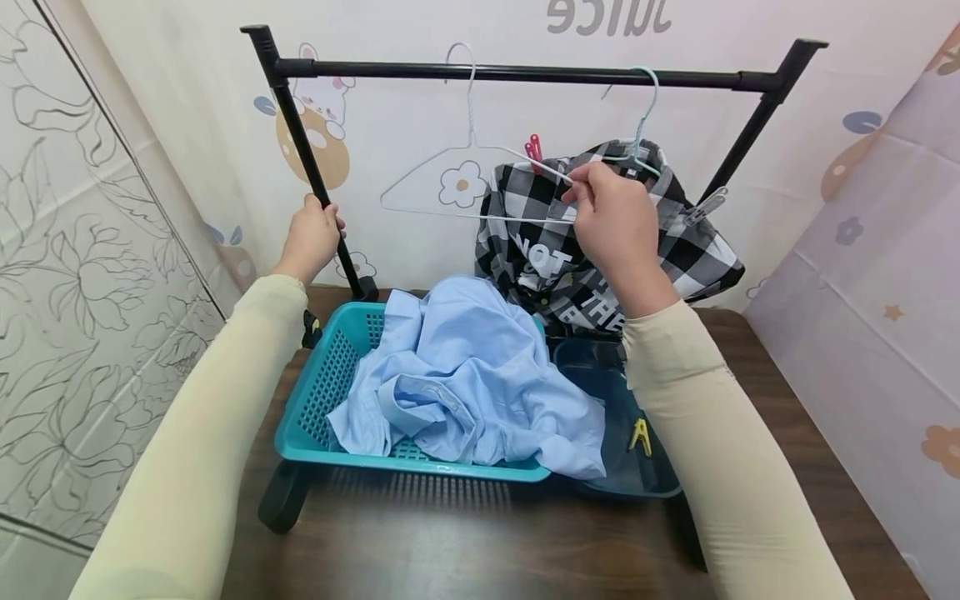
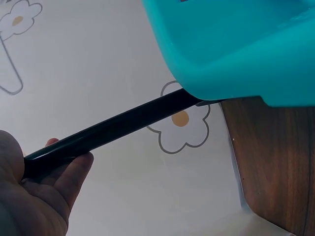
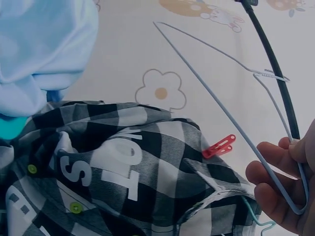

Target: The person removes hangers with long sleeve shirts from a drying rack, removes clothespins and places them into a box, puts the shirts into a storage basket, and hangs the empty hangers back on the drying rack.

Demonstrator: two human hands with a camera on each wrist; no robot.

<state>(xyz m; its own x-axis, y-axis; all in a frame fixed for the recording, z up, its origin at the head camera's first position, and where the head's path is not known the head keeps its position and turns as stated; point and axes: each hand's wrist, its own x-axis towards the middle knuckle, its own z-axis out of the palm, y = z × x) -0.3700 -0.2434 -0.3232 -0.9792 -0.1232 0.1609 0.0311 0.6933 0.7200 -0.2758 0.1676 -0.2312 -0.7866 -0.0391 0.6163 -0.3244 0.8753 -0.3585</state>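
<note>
My left hand grips the left post of a black clothes rack, fingers wrapped round it in the left wrist view. With my right hand I pinch the right shoulder of a bare white wire hanger, its hook over the rack's top bar. Behind that hand a black-and-white checked shirt hangs from a light-blue hanger. A red clothespin grips the shirt near its collar, and a clear clothespin sits at its other side.
Below the bar, a light-blue shirt lies crumpled in a teal basket, one part spilling over the right rim. Next to it stands a dark blue tub with a yellow clothespin inside. Everything rests on a brown wooden table.
</note>
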